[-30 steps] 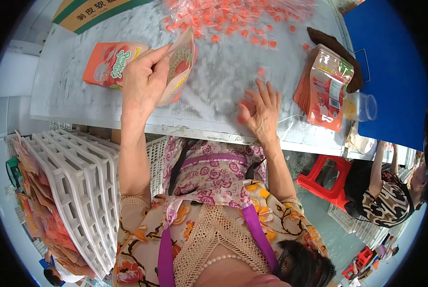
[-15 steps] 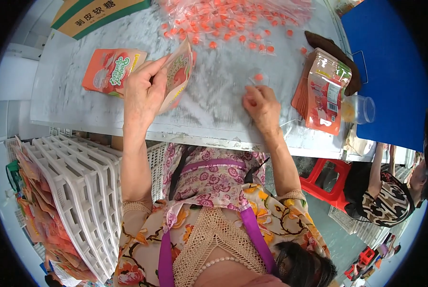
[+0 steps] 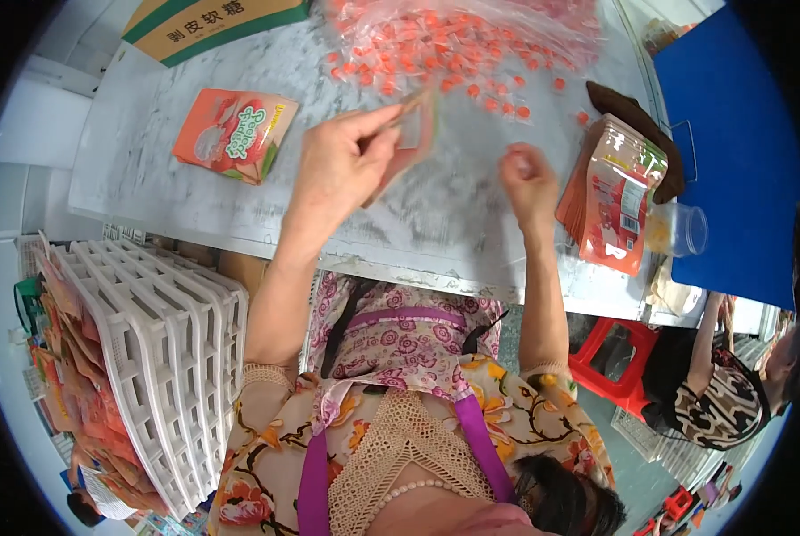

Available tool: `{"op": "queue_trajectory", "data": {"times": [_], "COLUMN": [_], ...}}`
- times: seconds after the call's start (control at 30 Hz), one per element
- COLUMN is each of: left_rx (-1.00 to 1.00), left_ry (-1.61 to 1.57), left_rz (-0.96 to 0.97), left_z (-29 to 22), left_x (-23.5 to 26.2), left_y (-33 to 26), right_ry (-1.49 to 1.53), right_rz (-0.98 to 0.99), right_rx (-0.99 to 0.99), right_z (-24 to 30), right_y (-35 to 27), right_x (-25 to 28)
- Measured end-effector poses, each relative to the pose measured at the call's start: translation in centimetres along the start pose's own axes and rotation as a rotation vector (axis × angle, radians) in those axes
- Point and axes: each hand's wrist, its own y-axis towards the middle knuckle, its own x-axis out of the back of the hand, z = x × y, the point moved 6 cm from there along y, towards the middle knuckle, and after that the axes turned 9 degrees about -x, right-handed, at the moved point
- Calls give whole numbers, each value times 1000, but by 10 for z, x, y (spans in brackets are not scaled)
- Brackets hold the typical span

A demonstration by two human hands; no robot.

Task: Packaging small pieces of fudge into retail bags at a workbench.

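Pouch (image 3: 407,159), thin, blurred, pinched in left hand (image 3: 342,163); right hand (image 3: 532,186) apart, fingers curled, grip unclear; red balls (image 3: 473,91) beyond, film-wrapped.

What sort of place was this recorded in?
Probably a packing workshop, likely for sweets: small red wrapped pieces are heaped on the table, printed pouches lie in a left stack and a right stack, and white plastic crates are piled to the person's left.

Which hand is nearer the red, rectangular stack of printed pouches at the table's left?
Left: the left hand is just right of the stack, apart from it; the right hand is much farther right.
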Motion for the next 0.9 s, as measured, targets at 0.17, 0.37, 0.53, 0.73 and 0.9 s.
{"op": "queue_trajectory", "data": {"times": [0.17,0.37,0.53,0.73,0.9], "left_rx": [80,90,202,238,158], "left_ry": [5,33,-80,-148,-199], "left_rz": [41,16,5,-28,-60], "left_z": [-14,-20,-14,-16,-21], "left_x": [-25,-44,-48,-49,-52], "left_y": [2,6,4,4,2], "right_ry": [1098,1282,869,820,723], "right_rz": [-118,-183,-223,-131,-113], "right_rx": [-141,-34,70,84,154], "right_z": [103,136,125,109,111], "right_y": [-19,-29,-37,-39,-40], "right_x": [18,-26,-36,-43,-41]}}
